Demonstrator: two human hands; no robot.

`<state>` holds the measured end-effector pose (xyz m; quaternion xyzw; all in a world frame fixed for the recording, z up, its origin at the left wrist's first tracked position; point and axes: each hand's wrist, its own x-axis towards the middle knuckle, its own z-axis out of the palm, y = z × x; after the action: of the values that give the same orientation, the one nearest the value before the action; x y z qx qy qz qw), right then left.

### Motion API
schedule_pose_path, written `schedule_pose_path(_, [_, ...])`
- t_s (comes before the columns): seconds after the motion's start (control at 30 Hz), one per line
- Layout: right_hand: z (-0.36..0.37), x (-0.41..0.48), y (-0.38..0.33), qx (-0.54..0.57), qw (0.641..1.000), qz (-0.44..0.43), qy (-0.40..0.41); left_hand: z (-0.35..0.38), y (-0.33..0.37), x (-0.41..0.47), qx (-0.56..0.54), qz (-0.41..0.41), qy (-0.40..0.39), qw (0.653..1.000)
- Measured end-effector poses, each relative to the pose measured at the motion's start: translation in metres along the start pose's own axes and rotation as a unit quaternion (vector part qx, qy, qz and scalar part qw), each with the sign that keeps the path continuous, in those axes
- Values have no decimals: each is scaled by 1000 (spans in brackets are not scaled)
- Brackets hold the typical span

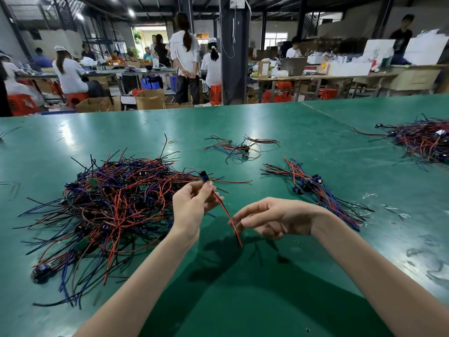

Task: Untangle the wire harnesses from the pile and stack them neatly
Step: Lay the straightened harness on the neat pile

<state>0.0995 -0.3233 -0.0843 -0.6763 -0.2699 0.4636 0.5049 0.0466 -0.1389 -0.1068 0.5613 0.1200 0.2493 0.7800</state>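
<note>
your left hand (192, 205) pinches one harness (224, 211) below its connector (203, 176), clear of the pile (109, 203), so it hangs straight (whether your right hand (274, 217) grasps it, i cannot tell).

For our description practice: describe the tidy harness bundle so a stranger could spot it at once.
On the green table, look right of the right hand. The tidy bundle lies there, wires aligned and connectors clustered, unlike the tangled pile at left.

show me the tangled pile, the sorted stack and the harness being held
tangled pile (109, 210), head view: middle of the heap
sorted stack (313, 188), head view: its bunched middle
held harness (203, 176), head view: small dark part at its top end
</note>
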Motion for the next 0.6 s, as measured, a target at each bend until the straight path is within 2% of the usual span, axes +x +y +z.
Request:
schedule_pose_path(0.17, [5,8,2,52,992,-82,84,7,-6,-13,22,-15,-54,998])
schedule_pose_path(0.4, [18,21,7,83,972,-119,184,12,-10,-21,31,-30,-116,992])
schedule_pose_path(0.5, [6,17,-1,97,948,-174,246,13,-13,-21,36,-67,-126,989])
schedule_pose_path(0.6, [-26,7,-16,134,908,-230,323,14,-15,-22,36,-104,-123,986])
